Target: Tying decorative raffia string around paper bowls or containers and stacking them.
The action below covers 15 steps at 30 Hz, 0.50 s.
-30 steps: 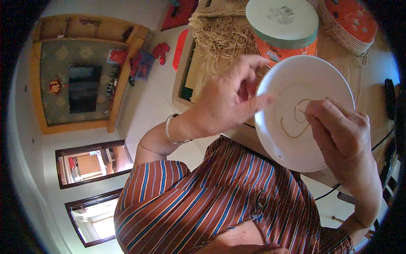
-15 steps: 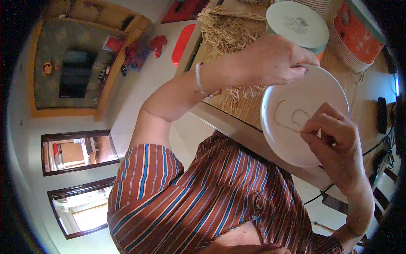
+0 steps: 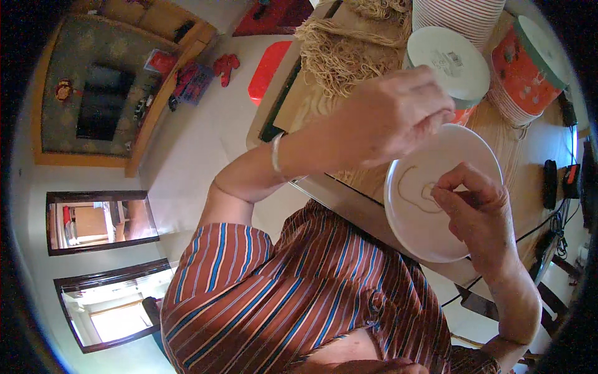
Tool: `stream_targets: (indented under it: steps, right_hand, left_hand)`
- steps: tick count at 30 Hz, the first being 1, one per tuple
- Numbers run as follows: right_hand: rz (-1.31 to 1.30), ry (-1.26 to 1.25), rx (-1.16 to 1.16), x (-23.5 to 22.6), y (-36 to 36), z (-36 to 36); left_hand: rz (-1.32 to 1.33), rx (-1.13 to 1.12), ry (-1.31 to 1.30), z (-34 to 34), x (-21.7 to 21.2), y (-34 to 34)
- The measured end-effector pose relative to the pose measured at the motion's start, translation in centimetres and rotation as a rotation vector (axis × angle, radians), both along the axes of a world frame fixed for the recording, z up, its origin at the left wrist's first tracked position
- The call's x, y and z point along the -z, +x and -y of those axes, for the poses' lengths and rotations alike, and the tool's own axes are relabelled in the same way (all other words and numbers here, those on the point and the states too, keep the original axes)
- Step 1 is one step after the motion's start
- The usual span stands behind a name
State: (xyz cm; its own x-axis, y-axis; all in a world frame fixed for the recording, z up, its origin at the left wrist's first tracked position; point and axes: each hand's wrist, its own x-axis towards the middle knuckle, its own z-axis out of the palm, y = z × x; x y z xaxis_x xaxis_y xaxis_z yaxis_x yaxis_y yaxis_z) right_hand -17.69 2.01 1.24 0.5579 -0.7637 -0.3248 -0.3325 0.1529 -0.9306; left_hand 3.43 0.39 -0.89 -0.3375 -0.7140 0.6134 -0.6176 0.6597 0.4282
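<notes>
A white plate (image 3: 430, 230) lies at the near edge of the wooden table (image 3: 529, 174), with a thin tan cord (image 3: 408, 190) curled in a loop on its face. My left hand (image 3: 389, 118), a bracelet on its wrist, hovers over the plate's far rim with fingertips pinched together, seemingly on the cord's free end. My right hand (image 3: 473, 215) rests on the plate's middle, thumb and fingers pinched on the cord there. How the plate is held up is hidden by my hands.
A bundle of tan fibre strands (image 3: 339, 53) lies on the table beyond my left hand. An orange tin with a pale green lid (image 3: 448, 62), a stack of plates (image 3: 461, 15) and a second orange tin (image 3: 526, 62) stand behind. Black cables (image 3: 551, 187) lie right.
My left hand has risen from the plate's middle to its far rim, closing into a pinch. My right hand stays on the plate, and the cord loop shows more.
</notes>
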Motion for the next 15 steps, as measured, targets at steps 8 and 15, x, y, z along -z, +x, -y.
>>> stream_targets:
  steps: [8, 15]
  right_hand:
    - [0.131, 0.174, 0.083, 0.1, -0.1, -0.9]
    - [0.179, 0.1, 0.087, -0.3, 0.3, -1.6]
  left_hand:
    - [-0.125, 0.151, 0.287, -4.6, -0.2, 0.1]
    - [-0.067, 0.179, 0.277, -5.4, 0.5, -0.8]
